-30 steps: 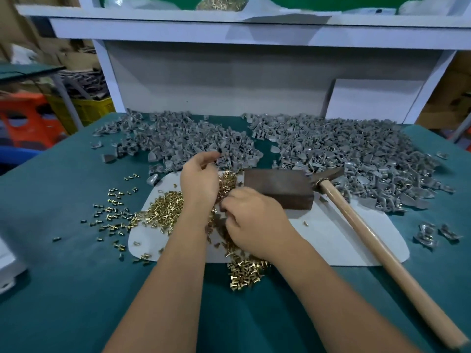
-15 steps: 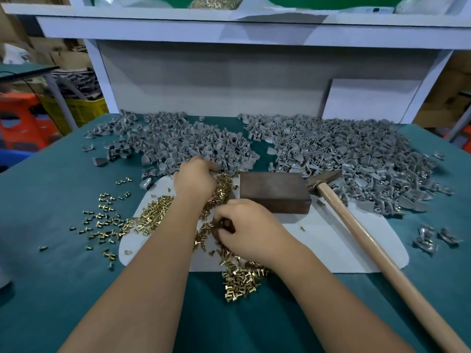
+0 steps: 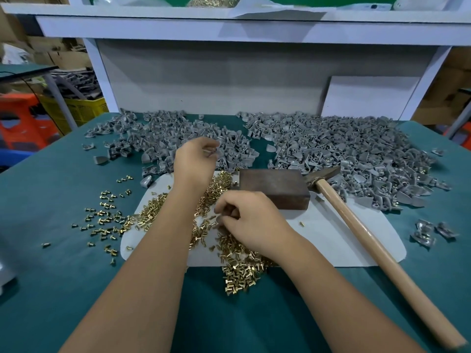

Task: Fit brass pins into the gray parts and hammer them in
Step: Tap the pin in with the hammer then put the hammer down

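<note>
Teal bench (image 3: 51,200) w/ shelf (image 3: 229,29) behind; L hand (image 3: 193,161) pinches gray part, R hand (image 3: 249,220) pinches pin

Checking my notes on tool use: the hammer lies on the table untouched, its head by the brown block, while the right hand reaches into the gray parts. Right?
Not quite: the head view shows the left hand reaching into the gray parts. The hammer does lie untouched, head by the brown block.
</note>
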{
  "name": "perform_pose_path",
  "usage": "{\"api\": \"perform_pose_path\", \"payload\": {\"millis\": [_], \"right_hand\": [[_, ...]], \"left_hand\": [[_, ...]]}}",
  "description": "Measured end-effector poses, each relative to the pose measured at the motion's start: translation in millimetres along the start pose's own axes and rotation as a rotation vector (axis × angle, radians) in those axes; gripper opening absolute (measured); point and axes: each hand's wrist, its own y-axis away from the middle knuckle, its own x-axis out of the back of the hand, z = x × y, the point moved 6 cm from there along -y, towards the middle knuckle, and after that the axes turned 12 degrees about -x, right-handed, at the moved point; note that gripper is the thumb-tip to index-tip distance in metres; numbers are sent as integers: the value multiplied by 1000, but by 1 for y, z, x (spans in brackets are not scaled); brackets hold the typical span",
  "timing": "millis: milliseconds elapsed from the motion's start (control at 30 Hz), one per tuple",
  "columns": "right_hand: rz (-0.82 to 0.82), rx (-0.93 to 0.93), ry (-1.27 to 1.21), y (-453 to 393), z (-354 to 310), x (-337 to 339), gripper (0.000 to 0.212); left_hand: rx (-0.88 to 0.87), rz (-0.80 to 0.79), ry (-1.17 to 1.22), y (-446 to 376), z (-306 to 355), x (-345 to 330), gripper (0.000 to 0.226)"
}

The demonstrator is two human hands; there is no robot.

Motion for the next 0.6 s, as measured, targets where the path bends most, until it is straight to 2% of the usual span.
{"api": "perform_pose_path", "payload": {"millis": [133, 267, 433, 600], "right_hand": [[297, 5, -124, 2, 5, 29, 16], [533, -105, -261, 2, 29, 61, 25], [638, -247, -383, -1, 61, 80, 26], [646, -306, -374, -1, 77, 86, 16]], "left_hand": [[-6, -66, 198, 10, 23, -6, 26], [-41, -159, 343, 24, 45, -22, 34], [-117, -305, 396, 43, 63, -50, 36], [-159, -330, 340, 54, 61, -60, 34]]}}
